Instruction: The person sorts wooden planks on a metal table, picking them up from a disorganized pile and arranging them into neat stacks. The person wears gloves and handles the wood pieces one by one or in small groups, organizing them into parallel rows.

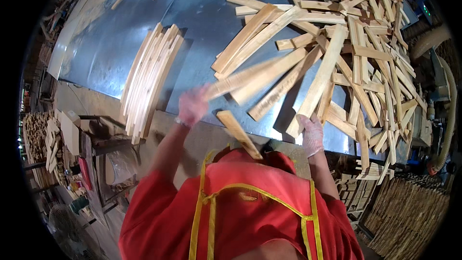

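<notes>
My left hand (pixel 193 105), in a pale glove and smeared by motion, is closed around the near end of a wooden slat (pixel 236 80). That slat slopes up to the right, over another slat beside it. My right hand (pixel 312 135), gloved too, grips the lower end of a long pale slat (pixel 321 79) that points away toward the pile. Between my hands a shorter slat (pixel 239 134) sticks out over the table's near edge, close to my apron. To the left, a row of slats (pixel 151 79) stands side by side, overhanging the edge.
A large jumbled pile of slats (pixel 375 67) covers the right of the blue metal-topped table (pixel 199 29). Stacked wood (pixel 406 216) stands at the lower right. On the lower left are a wooden frame stand (pixel 98 163) and a fan (pixel 67 226). A hose (pixel 450 115) hangs at the far right.
</notes>
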{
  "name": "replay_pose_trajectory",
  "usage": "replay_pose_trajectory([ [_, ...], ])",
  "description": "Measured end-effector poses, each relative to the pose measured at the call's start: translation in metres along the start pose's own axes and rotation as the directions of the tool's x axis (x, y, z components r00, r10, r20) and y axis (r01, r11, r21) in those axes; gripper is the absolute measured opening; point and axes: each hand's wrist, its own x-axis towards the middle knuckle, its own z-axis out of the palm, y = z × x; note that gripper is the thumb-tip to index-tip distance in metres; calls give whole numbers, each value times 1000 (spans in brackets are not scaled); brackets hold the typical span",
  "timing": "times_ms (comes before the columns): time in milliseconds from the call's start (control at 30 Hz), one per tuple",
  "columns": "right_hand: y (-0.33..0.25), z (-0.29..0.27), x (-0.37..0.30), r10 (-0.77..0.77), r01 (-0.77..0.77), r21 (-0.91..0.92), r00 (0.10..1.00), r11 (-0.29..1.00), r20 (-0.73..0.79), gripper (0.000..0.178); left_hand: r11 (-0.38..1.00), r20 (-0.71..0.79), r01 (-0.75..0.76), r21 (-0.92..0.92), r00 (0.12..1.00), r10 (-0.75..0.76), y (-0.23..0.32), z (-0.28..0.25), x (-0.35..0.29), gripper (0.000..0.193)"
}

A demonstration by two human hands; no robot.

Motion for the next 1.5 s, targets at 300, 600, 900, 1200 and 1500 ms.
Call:
replay_pose_trajectory([
  [300, 45, 39, 16, 161, -117, -272, 976, 955, 145, 43, 998, -109, -40, -54, 993, 34, 70, -4, 16, 62],
  [600, -58, 146, 54, 166, 532, -626, 672, 570, 722, 58, -141, 478, 460, -877, 804, -353, 108, 3, 62, 70],
  [900, -57, 148, 220, 105, 832, -523, 546, -187, 831, 82, 939, -233, 319, 130, 930, -284, -100, 10, -9, 51],
  [1200, -77, 72, 174, -121, 665, -739, 729, -110, 674, 65, 786, -186, 524, 329, 852, -490, -154, 6, -61, 51],
  [1500, -45, 209, 17, -82, 235, -337, 908, 912, 410, 50, 561, 318, 392, -729, 920, -229, -2, -37, -95, 90],
])
